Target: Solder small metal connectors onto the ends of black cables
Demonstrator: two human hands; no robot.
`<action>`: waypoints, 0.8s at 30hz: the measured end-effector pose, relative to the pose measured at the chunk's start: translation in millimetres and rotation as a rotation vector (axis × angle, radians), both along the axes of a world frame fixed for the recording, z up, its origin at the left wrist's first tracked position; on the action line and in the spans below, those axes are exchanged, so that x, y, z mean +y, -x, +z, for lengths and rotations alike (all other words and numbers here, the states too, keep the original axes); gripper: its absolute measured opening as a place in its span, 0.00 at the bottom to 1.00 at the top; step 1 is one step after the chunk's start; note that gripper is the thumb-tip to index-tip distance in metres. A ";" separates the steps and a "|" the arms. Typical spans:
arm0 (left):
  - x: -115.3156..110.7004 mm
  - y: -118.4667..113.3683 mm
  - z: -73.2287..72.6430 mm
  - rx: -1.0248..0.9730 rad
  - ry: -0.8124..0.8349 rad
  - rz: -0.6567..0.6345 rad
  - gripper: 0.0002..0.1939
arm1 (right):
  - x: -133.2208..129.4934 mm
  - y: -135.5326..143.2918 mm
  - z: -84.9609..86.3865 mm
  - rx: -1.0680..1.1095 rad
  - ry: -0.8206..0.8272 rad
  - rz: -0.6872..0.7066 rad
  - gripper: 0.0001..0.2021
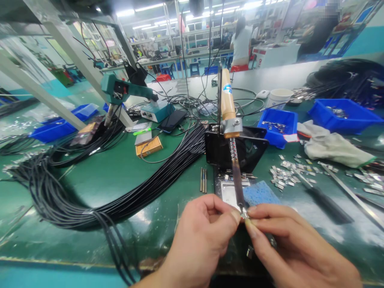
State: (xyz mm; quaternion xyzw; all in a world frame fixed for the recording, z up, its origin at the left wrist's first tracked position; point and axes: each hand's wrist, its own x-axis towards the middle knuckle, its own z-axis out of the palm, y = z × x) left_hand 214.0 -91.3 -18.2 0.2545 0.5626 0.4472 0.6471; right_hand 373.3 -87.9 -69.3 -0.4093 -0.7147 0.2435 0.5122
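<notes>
A wooden-handled soldering iron is clamped upright with its tip pointing down between my hands. Directly below the tip, a small shiny metal connector is pinched between the thumb and fingers of my right hand. My left hand is closed in a pinch right beside the tip; what its fingertips hold is too small and covered to name. Behind my hands lie a blue sponge and a silvery metal tray. A black fan stands behind the iron.
A long bundle of black cables curves across the left. Loose metal pieces, blue bins and a white glove lie at right. A teal heat gun hangs at back left; a phone lies nearby.
</notes>
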 end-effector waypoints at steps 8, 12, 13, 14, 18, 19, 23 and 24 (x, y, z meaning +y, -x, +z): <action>-0.1 0.2 -0.2 0.006 -0.006 0.007 0.11 | 2.3 2.9 0.1 0.016 -0.001 -0.021 0.06; 0.2 -0.3 -0.3 -0.008 -0.004 0.009 0.11 | 1.4 2.9 0.6 0.039 0.008 -0.017 0.06; 0.2 -0.5 -0.3 -0.008 -0.003 0.009 0.11 | 1.2 2.9 0.7 0.038 0.016 -0.011 0.07; 0.2 -0.7 -0.1 -0.007 -0.004 0.010 0.11 | 1.2 2.9 0.8 0.036 0.021 -0.009 0.07; 0.2 -0.7 0.9 0.004 -0.018 0.007 0.10 | 1.3 2.5 1.9 0.022 0.007 -0.009 0.07; 0.1 -0.5 1.2 0.005 -0.022 0.005 0.10 | 1.2 2.4 2.2 0.021 0.004 -0.008 0.07; -0.5 0.1 1.1 0.012 -0.027 0.003 0.10 | 0.3 2.4 1.3 0.012 0.004 -0.011 0.07; -0.7 0.2 0.8 0.012 -0.026 0.003 0.11 | 0.1 2.7 0.6 0.015 0.001 -0.014 0.07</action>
